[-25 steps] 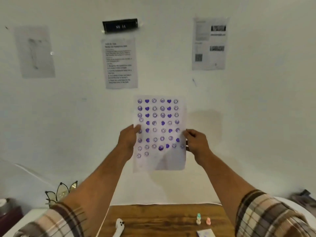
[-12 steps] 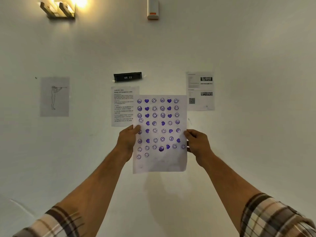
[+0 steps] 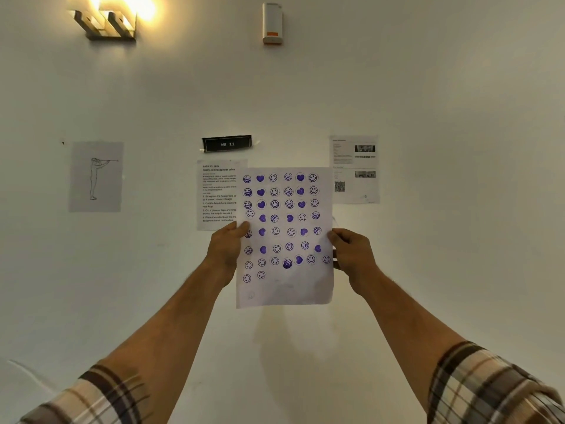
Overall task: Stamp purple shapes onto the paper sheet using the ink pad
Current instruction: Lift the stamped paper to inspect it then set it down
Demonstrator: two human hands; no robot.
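Observation:
The white paper sheet (image 3: 284, 289) is held upright in front of the wall, at arm's length. It carries several rows of purple smiley faces and hearts; its bottom strip is nearly bare. My left hand (image 3: 224, 252) pinches the sheet's left edge at mid-height. My right hand (image 3: 351, 255) pinches the right edge at about the same height. The ink pad and stamps are out of view.
On the white wall hang a printed task sheet (image 3: 214, 194), a black "WS 11" label (image 3: 227, 144), a sheet with a QR code (image 3: 354, 169) and a line drawing of a figure (image 3: 95, 176). A lit wall lamp (image 3: 107, 22) and a white device (image 3: 272, 22) sit higher up.
The view has tilted up: the wooden table with the stamps has dropped out of sight and the lamp has come in. Both hands keep holding the sheet the same way.

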